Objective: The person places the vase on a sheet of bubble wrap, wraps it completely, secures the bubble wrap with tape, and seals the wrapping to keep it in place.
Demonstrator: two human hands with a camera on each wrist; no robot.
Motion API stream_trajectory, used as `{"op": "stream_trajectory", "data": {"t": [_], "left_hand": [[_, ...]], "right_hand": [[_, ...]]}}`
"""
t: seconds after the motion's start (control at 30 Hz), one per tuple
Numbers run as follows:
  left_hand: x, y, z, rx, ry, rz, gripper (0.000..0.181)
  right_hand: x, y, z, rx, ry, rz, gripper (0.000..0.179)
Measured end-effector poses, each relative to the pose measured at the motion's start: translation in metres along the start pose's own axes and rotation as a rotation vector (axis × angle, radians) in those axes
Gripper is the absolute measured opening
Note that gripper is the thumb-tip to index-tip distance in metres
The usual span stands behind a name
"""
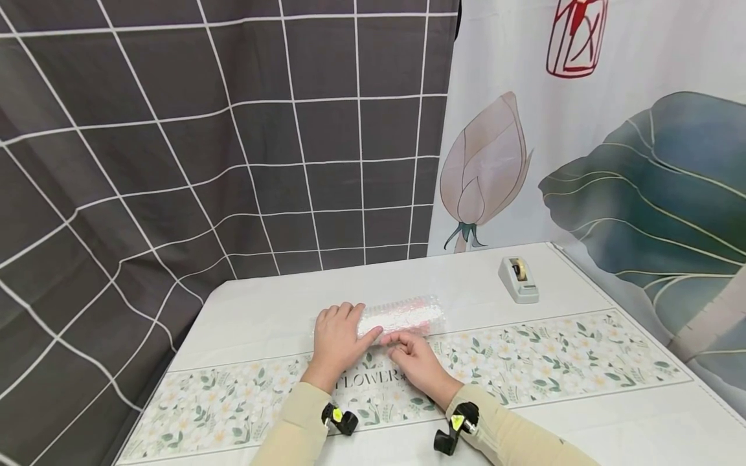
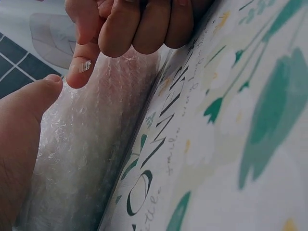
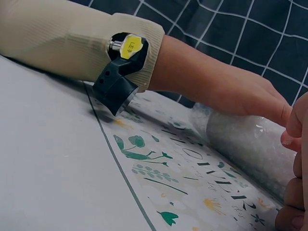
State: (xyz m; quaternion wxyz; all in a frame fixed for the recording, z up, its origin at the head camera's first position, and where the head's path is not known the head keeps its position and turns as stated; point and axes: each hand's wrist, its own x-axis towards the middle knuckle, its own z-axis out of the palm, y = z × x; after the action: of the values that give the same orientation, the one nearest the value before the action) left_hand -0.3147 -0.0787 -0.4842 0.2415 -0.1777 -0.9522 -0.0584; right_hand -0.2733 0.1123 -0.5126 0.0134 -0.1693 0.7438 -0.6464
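A pink-and-white item rolled in clear bubble wrap [image 1: 402,315] lies on the white table at its middle. My left hand [image 1: 338,340] holds the left part of this roll, fingers over its top and thumb along the near side. Beside the left thumb is my right hand [image 1: 415,362], its index finger pointing forward and its other fingers curled. In the left wrist view, a small shiny piece of clear tape [image 2: 85,66] sits on the right index fingertip, close over the wrap, with the right thumb near it.
A pale tape dispenser [image 1: 519,281] with a yellowish roll stands toward the back right. A floral printed band [image 1: 536,362] with lettering crosses the white table [image 1: 466,272]. Behind hang a dark grid curtain [image 1: 326,129] and a white curtain [image 1: 495,39] with flower prints.
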Motion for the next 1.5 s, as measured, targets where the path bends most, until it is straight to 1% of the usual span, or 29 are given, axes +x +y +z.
{"op": "stream_trajectory", "data": {"t": [0.13, 0.37, 0.63, 0.77, 0.87, 0.93, 1.0, 1.03, 1.13, 1.2, 1.27, 1.3, 1.4, 1.5], "left_hand": [[0.001, 0.0, 0.001, 0.008, -0.001, 0.001, 0.071], [0.001, 0.0, 0.001, 0.009, -0.008, -0.004, 0.071], [0.001, 0.0, 0.001, 0.005, -0.007, -0.01, 0.07], [0.001, 0.0, 0.001, 0.002, 0.002, -0.009, 0.069], [0.001, 0.0, 0.001, -0.002, 0.022, 0.0, 0.068], [0.001, -0.001, 0.002, -0.004, 0.042, 0.008, 0.067], [0.001, -0.001, 0.002, -0.008, 0.056, 0.016, 0.066], [0.001, -0.001, 0.003, -0.008, 0.062, 0.019, 0.065], [0.001, -0.001, 0.003, -0.008, 0.072, 0.023, 0.065], [0.001, -0.001, 0.003, -0.006, 0.068, 0.022, 0.065], [0.001, -0.002, 0.004, -0.004, 0.052, 0.018, 0.066], [0.001, -0.002, 0.004, -0.003, 0.042, 0.014, 0.067], [0.001, -0.001, 0.003, 0.002, 0.004, -0.002, 0.069], [0.002, -0.001, 0.003, 0.006, -0.024, -0.016, 0.07]], "right_hand": [[0.0, 0.001, 0.001, -0.028, 0.01, 0.024, 0.021], [0.002, 0.0, 0.002, -0.144, 0.057, 0.045, 0.02], [0.002, -0.001, 0.003, -0.206, 0.06, 0.077, 0.02], [0.002, -0.001, 0.003, -0.307, 0.044, 0.062, 0.017], [0.0, -0.002, 0.002, -0.392, 0.012, 0.019, 0.018], [-0.001, -0.002, 0.001, -0.414, -0.029, -0.016, 0.021], [-0.001, -0.001, -0.001, -0.389, -0.096, -0.072, 0.024], [-0.002, 0.0, -0.003, -0.359, -0.133, -0.098, 0.025], [-0.002, 0.003, -0.007, -0.196, -0.235, -0.156, 0.024], [-0.002, 0.003, -0.009, -0.084, -0.265, -0.148, 0.021], [-0.002, 0.002, -0.01, -0.006, -0.264, -0.11, 0.02], [-0.002, 0.002, -0.011, 0.012, -0.253, -0.088, 0.021], [-0.002, 0.001, -0.009, 0.005, -0.208, -0.028, 0.026], [-0.001, 0.001, -0.008, -0.024, -0.16, 0.003, 0.03]]}}
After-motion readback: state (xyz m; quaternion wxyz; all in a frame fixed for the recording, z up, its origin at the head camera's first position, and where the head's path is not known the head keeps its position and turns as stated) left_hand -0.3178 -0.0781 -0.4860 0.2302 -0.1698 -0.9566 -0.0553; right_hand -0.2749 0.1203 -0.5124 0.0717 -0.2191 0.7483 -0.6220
